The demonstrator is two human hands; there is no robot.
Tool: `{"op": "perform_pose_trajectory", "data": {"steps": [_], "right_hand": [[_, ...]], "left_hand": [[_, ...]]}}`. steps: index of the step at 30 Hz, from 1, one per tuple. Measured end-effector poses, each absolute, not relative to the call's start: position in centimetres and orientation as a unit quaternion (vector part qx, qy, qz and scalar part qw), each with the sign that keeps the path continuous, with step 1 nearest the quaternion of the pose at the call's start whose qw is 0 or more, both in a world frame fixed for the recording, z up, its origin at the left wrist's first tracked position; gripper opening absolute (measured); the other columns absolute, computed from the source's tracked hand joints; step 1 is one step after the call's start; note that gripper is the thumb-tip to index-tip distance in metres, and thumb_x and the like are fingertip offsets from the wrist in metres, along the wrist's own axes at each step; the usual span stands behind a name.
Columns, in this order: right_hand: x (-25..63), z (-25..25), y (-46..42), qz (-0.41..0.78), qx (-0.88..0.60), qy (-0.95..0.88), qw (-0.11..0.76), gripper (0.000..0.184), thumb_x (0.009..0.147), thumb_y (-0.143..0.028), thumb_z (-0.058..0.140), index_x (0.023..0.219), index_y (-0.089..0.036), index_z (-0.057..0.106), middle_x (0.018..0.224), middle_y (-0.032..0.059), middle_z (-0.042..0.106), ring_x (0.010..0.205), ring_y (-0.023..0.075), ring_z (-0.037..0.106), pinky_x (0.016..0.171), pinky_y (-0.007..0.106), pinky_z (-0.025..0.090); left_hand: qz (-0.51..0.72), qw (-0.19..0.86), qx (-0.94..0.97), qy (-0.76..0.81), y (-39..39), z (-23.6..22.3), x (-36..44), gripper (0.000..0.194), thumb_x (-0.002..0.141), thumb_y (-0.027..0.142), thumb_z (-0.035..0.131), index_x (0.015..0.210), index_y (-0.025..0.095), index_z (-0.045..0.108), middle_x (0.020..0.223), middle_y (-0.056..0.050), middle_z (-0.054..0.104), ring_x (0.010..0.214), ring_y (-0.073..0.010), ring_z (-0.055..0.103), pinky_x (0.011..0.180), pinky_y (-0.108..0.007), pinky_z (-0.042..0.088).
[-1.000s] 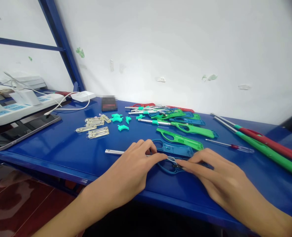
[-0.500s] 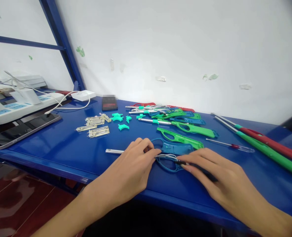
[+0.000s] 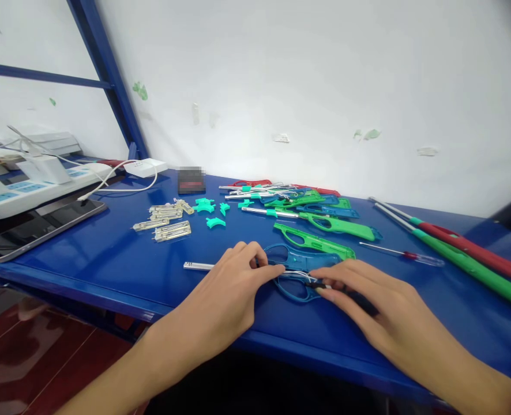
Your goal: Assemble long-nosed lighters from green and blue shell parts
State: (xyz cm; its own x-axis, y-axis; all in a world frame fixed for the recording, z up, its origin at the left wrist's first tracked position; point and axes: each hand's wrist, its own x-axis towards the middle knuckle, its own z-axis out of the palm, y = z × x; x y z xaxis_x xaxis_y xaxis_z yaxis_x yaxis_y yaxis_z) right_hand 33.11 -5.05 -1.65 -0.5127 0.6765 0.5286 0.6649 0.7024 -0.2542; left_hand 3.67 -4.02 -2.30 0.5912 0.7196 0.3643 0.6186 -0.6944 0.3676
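My left hand (image 3: 227,294) is closed over the near end of a metal lighter tube (image 3: 197,266), which sticks out to its left. Thumb and forefinger press at the front of a blue lighter half-shell (image 3: 296,298) with a loop-shaped trigger opening. Thin white wires (image 3: 299,274) run across this shell between my hands. In my right hand (image 3: 368,305), the fingers pinch a slim black piece (image 3: 361,301) whose tip lies at the wires; its kind is unclear. Just behind lies another blue half-shell (image 3: 316,259), partly covered by my right fingers.
Farther back lie a green half-shell (image 3: 324,242), a pile of lighter parts (image 3: 290,199), turquoise clips (image 3: 215,222) and clear fuel tanks (image 3: 173,230). To the right are a screwdriver (image 3: 411,257) and long green (image 3: 467,259) and red (image 3: 476,245) lighters. A phone (image 3: 43,227) lies left.
My right fingers have shifted around the black piece, showing more of it along the palm. My left thumb drew back from the wires, then stretched out toward them again.
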Motion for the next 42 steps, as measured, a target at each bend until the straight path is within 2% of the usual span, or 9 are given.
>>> {"op": "perform_pose_trajectory", "data": {"steps": [8,12,16,19,22,25,33,38,42], "right_hand": [[33.2,-1.7,-5.3,0.007,-0.387,-0.863,0.324,0.021,0.118,-0.033,0.063,0.120,-0.031,0.084,0.110,0.0033,0.091,0.091,0.0233,0.090,0.085,0.032,0.074],[33.4,-1.5,-5.2,0.010,-0.374,-0.869,0.323,0.025,0.117,-0.031,0.063,0.123,-0.032,0.087,0.110,0.0048,0.091,0.094,0.0252,0.090,0.085,0.035,0.075],[33.5,-1.6,-5.1,0.010,-0.368,-0.872,0.322,0.026,0.118,-0.030,0.062,0.120,-0.029,0.088,0.110,0.0056,0.091,0.094,0.0244,0.090,0.084,0.033,0.074],[33.5,-1.7,-5.1,0.013,-0.366,-0.874,0.320,0.026,0.118,-0.028,0.061,0.119,-0.029,0.087,0.110,0.0053,0.091,0.094,0.0236,0.090,0.084,0.032,0.074],[33.4,-1.7,-5.2,0.020,-0.369,-0.874,0.316,0.027,0.118,-0.027,0.061,0.119,-0.029,0.087,0.110,0.0055,0.090,0.094,0.0241,0.089,0.084,0.033,0.074],[33.4,-1.6,-5.2,0.026,-0.375,-0.872,0.312,0.027,0.117,-0.027,0.060,0.118,-0.030,0.087,0.110,0.0057,0.091,0.094,0.0246,0.089,0.084,0.033,0.074],[33.4,-1.7,-5.1,0.022,-0.377,-0.871,0.315,0.026,0.118,-0.027,0.059,0.118,-0.029,0.085,0.110,0.0050,0.090,0.096,0.0232,0.088,0.087,0.032,0.073],[33.4,-1.8,-5.2,0.009,-0.372,-0.872,0.318,0.025,0.119,-0.027,0.059,0.120,-0.029,0.084,0.110,0.0040,0.090,0.097,0.0221,0.088,0.088,0.032,0.072],[33.3,-1.9,-5.1,0.003,-0.367,-0.875,0.316,0.024,0.119,-0.026,0.060,0.122,-0.028,0.084,0.111,0.0039,0.090,0.097,0.0217,0.089,0.088,0.031,0.072]], "left_hand": [[0.239,0.082,0.895,0.368,-4.4,-1.8,3.7,0.060,0.108,-0.009,0.045,0.152,0.022,0.072,0.125,-0.010,0.069,0.118,-0.0273,0.068,0.108,-0.049,0.063],[0.241,0.061,0.897,0.366,-4.7,-1.5,3.8,0.045,0.114,0.002,0.049,0.147,0.022,0.072,0.134,-0.013,0.069,0.125,-0.0302,0.070,0.110,-0.053,0.062],[0.248,0.045,0.904,0.346,-4.2,-1.2,4.4,0.034,0.120,0.013,0.049,0.143,0.020,0.073,0.134,-0.014,0.069,0.125,-0.0325,0.069,0.111,-0.059,0.059],[0.270,0.065,0.904,0.324,-3.3,-1.0,5.3,0.030,0.121,0.016,0.053,0.140,0.017,0.077,0.130,-0.013,0.072,0.120,-0.0300,0.070,0.107,-0.052,0.060],[0.285,0.081,0.904,0.309,-2.7,-0.6,6.2,0.024,0.118,0.013,0.060,0.122,0.017,0.083,0.120,-0.008,0.075,0.108,-0.0253,0.069,0.097,-0.043,0.059],[0.280,0.088,0.904,0.311,-2.5,-0.4,6.6,0.025,0.116,0.010,0.062,0.110,0.018,0.085,0.114,-0.006,0.076,0.101,-0.0228,0.069,0.094,-0.039,0.058],[0.241,0.086,0.901,0.349,-2.5,-0.6,6.8,0.019,0.116,0.014,0.065,0.126,0.019,0.081,0.117,-0.007,0.078,0.106,-0.0255,0.073,0.091,-0.039,0.061],[0.235,0.067,0.906,0.346,-2.4,-0.8,7.0,0.023,0.118,0.015,0.060,0.117,0.019,0.083,0.113,-0.006,0.077,0.103,-0.0235,0.072,0.087,-0.035,0.059],[0.224,0.033,0.912,0.342,-2.5,-0.8,6.9,0.029,0.116,0.008,0.056,0.110,0.018,0.083,0.111,-0.007,0.076,0.094,-0.0230,0.066,0.084,-0.037,0.054]]}}
